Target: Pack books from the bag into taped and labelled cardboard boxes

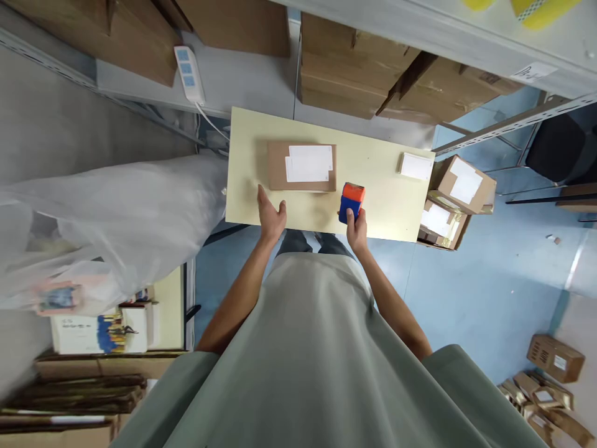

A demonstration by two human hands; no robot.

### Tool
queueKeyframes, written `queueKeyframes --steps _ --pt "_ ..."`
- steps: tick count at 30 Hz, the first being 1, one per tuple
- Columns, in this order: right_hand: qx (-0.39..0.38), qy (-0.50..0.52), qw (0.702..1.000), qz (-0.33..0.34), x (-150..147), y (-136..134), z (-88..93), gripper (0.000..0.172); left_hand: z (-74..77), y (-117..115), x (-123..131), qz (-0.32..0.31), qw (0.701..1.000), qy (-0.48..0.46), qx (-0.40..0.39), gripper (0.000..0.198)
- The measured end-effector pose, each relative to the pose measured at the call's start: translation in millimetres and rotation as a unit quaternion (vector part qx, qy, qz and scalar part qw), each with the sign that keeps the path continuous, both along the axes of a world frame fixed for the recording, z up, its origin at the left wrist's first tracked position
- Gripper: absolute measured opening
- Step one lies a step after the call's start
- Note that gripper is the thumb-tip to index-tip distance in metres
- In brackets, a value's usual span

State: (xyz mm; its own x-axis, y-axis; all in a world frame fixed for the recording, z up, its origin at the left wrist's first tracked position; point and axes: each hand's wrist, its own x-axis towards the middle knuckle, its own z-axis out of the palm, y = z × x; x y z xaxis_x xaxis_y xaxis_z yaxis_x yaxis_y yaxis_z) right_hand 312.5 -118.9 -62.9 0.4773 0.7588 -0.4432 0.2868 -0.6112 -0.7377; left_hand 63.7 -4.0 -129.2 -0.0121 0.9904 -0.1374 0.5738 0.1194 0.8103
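A brown cardboard box (275, 168) lies on the pale yellow table (373, 218), with white labels (310, 163) on its top. My left hand (272, 214) is open just below the box's near left corner, fingers stretched and thumb apart, with nothing in it. In my right hand (356, 231) is a small blue-and-orange handheld tool (351, 202), gripped at its blue end. The orange end points away from me. Its exact kind is not clear. This tool is to the right of the box and apart from it.
A stack of white labels (416, 167) lies at the table's right end. Labelled boxes (461, 183) stand beside that end. Behind the table, a shelf holds large cartons (345, 68) and a power strip (189, 73). Translucent plastic sheeting (153, 211) bulges at the left.
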Motion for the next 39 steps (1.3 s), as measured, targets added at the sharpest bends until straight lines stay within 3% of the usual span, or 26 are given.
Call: queueKeyframes --steps 3,5,8,12,16,23,27,39 --pt "-0.023 -0.037 0.998 0.047 28.2 -21.4 5.8 0.072 25.8 -20.2 17.5 0.007 0.996 0.037 0.078 0.06" --pt "-0.042 -0.048 0.993 0.1 46.5 -32.1 9.0 0.078 44.5 -35.3 33.2 -0.041 0.995 0.034 0.088 0.043" --pt "-0.045 -0.056 0.982 0.176 69.6 -43.3 11.3 0.082 66.8 -55.1 59.5 -0.134 0.989 -0.006 0.064 0.034" --pt "-0.053 -0.068 0.965 0.248 90.1 -52.6 9.9 0.087 85.5 -71.9 87.2 -0.2 0.978 -0.057 0.029 0.035" --pt "-0.057 -0.08 0.947 0.304 102.2 -59.0 10.9 0.086 97.8 -84.7 99.6 -0.219 0.974 -0.065 0.008 0.032" --pt "-0.041 -0.095 0.921 0.376 113.4 -64.0 20.1 0.086 102.0 -113.4 106.5 -0.21 0.977 -0.041 0.008 0.021" --pt "-0.042 -0.097 0.917 0.385 115.8 -63.7 22.7 0.083 101.6 -124.7 107.6 -0.179 0.984 -0.021 -0.002 0.024" --pt "-0.044 -0.11 0.894 0.431 134.8 -53.7 19.5 0.088 95.3 -124.4 117.2 -0.152 0.987 -0.053 -0.014 0.027"
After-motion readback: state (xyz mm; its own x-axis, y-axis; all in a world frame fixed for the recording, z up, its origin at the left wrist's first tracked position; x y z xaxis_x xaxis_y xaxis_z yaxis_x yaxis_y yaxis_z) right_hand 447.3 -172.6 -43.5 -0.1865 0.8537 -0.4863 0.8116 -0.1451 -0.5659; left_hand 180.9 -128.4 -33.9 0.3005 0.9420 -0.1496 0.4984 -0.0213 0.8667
